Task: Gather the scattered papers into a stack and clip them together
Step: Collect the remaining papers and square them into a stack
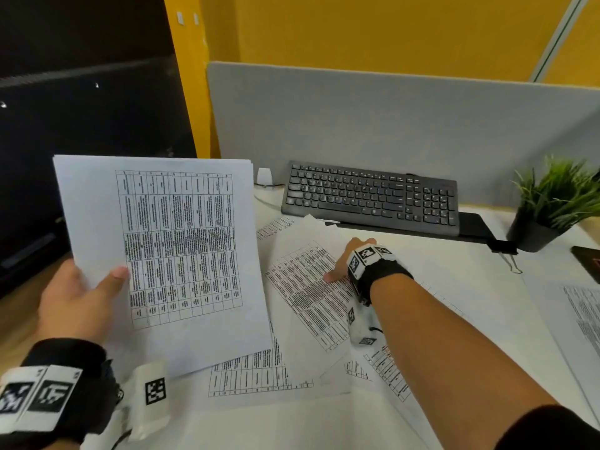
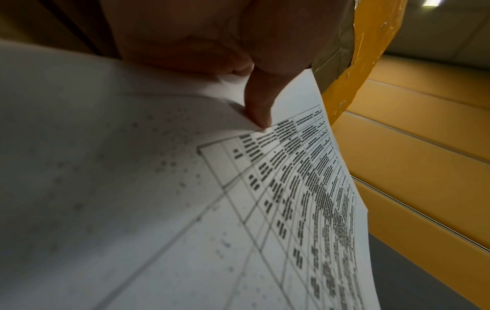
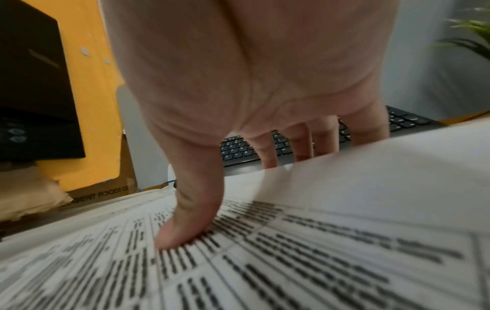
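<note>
My left hand [image 1: 97, 287] holds a stack of printed table sheets [image 1: 168, 248] raised above the desk's left edge, thumb [image 2: 258, 109] on top and fingers hidden behind. My right hand [image 1: 345, 259] pinches a loose printed sheet [image 1: 308, 293] lying mid-desk: the thumb [image 3: 191, 209] presses on its print, and the fingers reach past its lifted far edge. More loose sheets [image 1: 253, 375] lie under and around it, and another sheet [image 1: 581, 313] sits at the far right. A black binder clip [image 1: 505, 250] lies right of the keyboard.
A black keyboard [image 1: 370, 196] stands at the back against a grey partition [image 1: 357, 118]. A potted plant [image 1: 548, 203] sits at the back right, with a dark object [image 1: 587, 258] beside it. The desk's left edge drops to the floor.
</note>
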